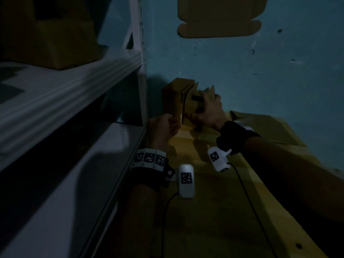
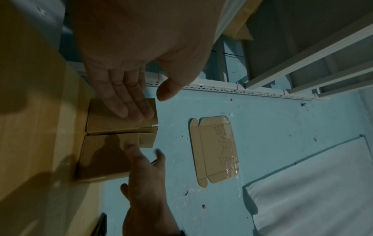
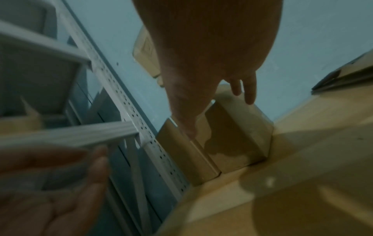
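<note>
Two small brown cardboard boxes stand side by side at the far end of a wooden table, against a blue wall. My left hand is open, its straight fingers at the near face of the left box. My right hand holds the right box: the thumb lies along the seam between the boxes and the fingers reach over its far edge. The right box's top flaps stand up. The picture is dim.
White metal shelving stands close on the left, with a cardboard box on its upper shelf. A flattened carton is taped to the wall above the boxes. Flat cardboard lies on the table at the right.
</note>
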The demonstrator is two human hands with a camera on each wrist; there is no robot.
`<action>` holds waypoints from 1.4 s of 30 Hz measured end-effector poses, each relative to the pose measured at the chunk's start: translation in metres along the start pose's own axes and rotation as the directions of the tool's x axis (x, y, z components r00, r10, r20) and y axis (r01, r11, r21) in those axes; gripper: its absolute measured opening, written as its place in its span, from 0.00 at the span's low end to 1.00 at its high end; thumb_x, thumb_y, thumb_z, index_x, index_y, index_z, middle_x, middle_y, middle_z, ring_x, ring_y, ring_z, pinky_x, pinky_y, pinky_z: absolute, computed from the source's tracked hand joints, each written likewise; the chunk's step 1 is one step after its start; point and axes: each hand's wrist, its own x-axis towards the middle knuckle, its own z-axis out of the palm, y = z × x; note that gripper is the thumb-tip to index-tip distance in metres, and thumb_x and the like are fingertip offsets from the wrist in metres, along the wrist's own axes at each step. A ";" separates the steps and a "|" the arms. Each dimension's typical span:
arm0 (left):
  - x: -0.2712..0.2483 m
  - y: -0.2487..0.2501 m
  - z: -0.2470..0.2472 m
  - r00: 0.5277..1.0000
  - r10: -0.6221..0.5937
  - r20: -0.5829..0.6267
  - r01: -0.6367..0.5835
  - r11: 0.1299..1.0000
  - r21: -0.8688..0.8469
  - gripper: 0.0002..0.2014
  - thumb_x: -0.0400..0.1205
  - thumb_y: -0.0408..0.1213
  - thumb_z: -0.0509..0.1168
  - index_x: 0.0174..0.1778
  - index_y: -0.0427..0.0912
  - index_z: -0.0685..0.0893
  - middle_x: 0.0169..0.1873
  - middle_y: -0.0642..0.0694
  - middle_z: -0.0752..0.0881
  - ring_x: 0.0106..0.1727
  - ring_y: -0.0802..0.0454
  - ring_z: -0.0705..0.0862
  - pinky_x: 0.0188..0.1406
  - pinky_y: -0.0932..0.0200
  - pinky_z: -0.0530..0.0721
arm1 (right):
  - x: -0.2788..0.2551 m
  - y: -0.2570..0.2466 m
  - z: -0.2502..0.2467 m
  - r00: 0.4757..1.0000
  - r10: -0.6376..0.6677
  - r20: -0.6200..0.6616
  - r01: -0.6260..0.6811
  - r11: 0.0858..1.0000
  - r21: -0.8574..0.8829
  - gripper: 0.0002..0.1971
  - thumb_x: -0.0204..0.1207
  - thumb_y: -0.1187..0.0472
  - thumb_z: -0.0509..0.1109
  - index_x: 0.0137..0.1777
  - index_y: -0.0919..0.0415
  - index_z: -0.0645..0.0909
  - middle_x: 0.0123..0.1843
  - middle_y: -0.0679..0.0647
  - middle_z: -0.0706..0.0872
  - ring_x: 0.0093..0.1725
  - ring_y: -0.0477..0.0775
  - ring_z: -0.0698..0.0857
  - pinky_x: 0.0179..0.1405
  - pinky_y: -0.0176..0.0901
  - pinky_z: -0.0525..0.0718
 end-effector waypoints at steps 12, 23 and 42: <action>-0.015 -0.009 0.015 0.999 -0.016 0.044 0.011 0.995 0.102 0.10 0.86 0.35 0.64 0.55 0.33 0.85 0.43 0.41 0.90 0.34 0.53 0.87 0.27 0.64 0.86 | -0.043 0.059 -0.027 0.942 0.266 -0.207 -0.173 0.908 0.382 0.05 0.71 0.71 0.75 0.40 0.61 0.86 0.43 0.52 0.87 0.40 0.50 0.83 0.41 0.41 0.78; -0.048 -0.045 0.043 0.988 -0.020 0.155 -0.027 0.955 0.295 0.11 0.85 0.35 0.65 0.61 0.35 0.82 0.55 0.36 0.90 0.50 0.44 0.90 0.38 0.58 0.87 | -0.166 0.121 -0.076 0.906 0.305 -0.293 -0.058 0.776 0.628 0.08 0.80 0.69 0.69 0.45 0.61 0.90 0.43 0.62 0.92 0.45 0.66 0.92 0.46 0.70 0.90; -0.071 -0.059 0.033 0.868 -0.213 0.448 0.036 0.928 0.372 0.23 0.85 0.58 0.61 0.68 0.46 0.81 0.58 0.43 0.85 0.56 0.43 0.85 0.57 0.45 0.84 | -0.196 0.132 -0.083 0.937 0.350 0.000 -0.166 0.444 0.880 0.11 0.84 0.74 0.57 0.58 0.69 0.80 0.61 0.73 0.84 0.57 0.67 0.85 0.49 0.49 0.88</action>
